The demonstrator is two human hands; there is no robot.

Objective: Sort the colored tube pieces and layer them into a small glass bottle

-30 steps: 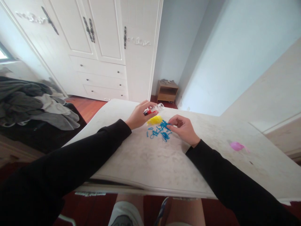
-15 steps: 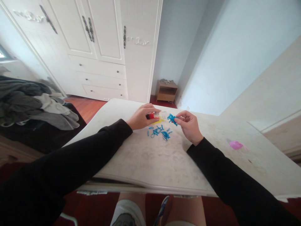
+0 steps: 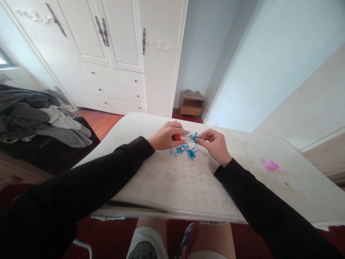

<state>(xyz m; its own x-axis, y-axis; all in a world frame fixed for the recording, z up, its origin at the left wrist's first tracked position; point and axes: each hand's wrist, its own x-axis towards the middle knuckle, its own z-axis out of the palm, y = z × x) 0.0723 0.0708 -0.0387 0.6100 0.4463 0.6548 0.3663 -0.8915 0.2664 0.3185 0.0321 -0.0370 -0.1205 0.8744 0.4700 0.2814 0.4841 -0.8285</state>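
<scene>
My left hand point(image 3: 165, 136) is closed around a small clear container point(image 3: 184, 137) lying on its side, with red and black contents showing between the fingers. The container's open end appears to face right. Between the thumb and fingers of my right hand point(image 3: 219, 146) is a tuft of blue rubber bands point(image 3: 194, 137), right at the container's end; whether any are inside, I cannot tell. More loose blue rubber bands point(image 3: 191, 154) lie in a small pile on the white table point(image 3: 167, 183), just in front of both hands.
A pink item point(image 3: 270, 165), perhaps a deflated balloon, lies on the table's right part. Beyond the table stand a white wardrobe point(image 3: 115, 82) and a small wooden cabinet point(image 3: 192, 105). Piled clothes point(image 3: 32, 111) are at the left.
My right hand has moved slightly left, bringing the blue rubber bands to the container's end. My left hand and the container have shifted a little right.
</scene>
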